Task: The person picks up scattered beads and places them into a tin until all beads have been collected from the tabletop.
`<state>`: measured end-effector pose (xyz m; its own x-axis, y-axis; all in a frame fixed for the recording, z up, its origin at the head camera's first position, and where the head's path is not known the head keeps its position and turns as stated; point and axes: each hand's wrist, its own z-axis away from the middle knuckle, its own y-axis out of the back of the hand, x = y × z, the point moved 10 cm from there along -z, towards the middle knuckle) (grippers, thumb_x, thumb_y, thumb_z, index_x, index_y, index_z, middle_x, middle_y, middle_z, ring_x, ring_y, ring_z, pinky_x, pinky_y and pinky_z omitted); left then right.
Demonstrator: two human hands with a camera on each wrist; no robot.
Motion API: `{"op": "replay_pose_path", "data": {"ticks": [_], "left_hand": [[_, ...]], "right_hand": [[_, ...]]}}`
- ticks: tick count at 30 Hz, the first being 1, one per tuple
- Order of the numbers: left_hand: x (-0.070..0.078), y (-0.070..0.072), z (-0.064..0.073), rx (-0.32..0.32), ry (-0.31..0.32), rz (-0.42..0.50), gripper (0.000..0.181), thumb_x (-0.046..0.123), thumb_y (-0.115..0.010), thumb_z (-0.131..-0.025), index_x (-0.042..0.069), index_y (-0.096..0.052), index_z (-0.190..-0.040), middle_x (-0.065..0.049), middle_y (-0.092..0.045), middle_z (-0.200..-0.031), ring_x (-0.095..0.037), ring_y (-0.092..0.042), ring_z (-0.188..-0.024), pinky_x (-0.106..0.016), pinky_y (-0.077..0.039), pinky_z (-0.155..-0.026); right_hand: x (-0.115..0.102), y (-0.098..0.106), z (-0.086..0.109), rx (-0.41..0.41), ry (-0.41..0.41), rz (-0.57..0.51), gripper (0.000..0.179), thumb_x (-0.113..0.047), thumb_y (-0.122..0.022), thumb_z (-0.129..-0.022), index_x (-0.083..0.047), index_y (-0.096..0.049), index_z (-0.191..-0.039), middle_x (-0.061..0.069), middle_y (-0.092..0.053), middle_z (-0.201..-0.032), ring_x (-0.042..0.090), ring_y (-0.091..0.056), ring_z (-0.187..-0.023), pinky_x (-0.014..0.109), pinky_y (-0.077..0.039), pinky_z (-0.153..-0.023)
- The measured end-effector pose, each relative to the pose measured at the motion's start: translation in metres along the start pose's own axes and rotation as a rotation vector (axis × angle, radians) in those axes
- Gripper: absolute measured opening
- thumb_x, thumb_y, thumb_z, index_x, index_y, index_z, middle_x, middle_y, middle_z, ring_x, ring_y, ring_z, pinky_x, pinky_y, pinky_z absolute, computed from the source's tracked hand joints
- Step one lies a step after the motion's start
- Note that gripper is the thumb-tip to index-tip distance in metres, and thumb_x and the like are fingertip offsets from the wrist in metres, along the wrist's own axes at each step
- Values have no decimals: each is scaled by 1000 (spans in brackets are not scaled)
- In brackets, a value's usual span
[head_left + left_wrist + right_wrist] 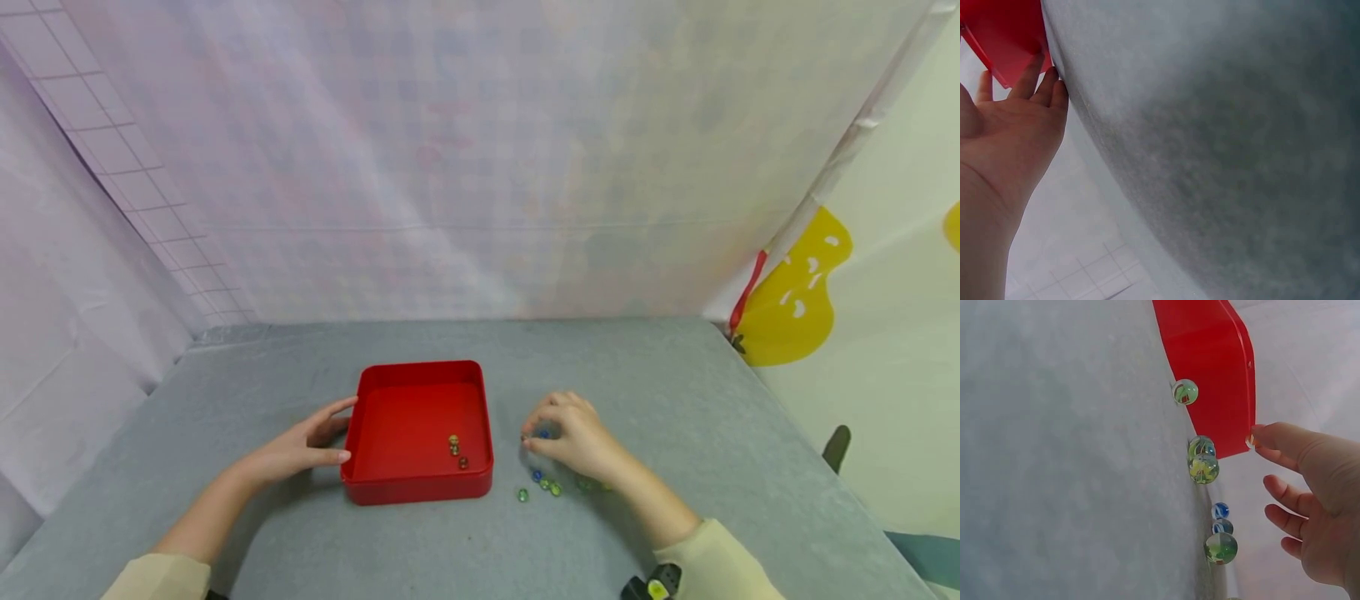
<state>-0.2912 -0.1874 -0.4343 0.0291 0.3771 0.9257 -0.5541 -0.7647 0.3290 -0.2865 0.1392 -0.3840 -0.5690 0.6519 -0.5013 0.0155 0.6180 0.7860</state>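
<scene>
A shallow red square box (pixel 417 492) sits on the grey table, and several small glass marbles (pixel 454 450) lie inside it toward its right side. My left hand (pixel 298 447) rests against the box's left wall, fingers and thumb spread and fairly straight; the left wrist view shows its fingertips at the red wall. Right of the box, my right hand (pixel 573 435) pinches one marble (pixel 1250 441) between thumb and index finger, above the table. Loose on the table by this hand are a green marble (pixel 522 495), yellow-green marbles (pixel 556 489) and blue marbles (pixel 537 475). The forearm partly covers others.
The grey cloth-covered table (pixel 420 550) ends at a pale curtain (pixel 450 167) behind. Another light curtain (pixel 885 333) with a yellow print hangs on the right. A black device (pixel 651 586) is at the right cuff.
</scene>
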Motion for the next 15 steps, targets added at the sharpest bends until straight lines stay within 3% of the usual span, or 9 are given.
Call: {"op": "replay_pose_path", "data": {"ticks": [7,15], "left_hand": [[0,0,1,12,8,-8,78,20,-63,-93,10,-15,-153,-25,-23,-152,-42,-20,-139,-59,-28,-104],[2,0,2,23,-1,-30,78,19,-63,-92,11,-16,-153,-25,-23,-152,-43,-20,-138,-60,-31,-101]], "right_hand": [[-2,2,-2,17,-14,-22,14,-20,-81,-77,-28,-70,-83,-14,-59,-93,17,-50,-97,47,-33,-91],[-6,4,-5,35,-21,-58,15,-19,-81,-77,-27,-71,-84,-14,-58,-93,15,-49,-95,46,-34,-89]]}}
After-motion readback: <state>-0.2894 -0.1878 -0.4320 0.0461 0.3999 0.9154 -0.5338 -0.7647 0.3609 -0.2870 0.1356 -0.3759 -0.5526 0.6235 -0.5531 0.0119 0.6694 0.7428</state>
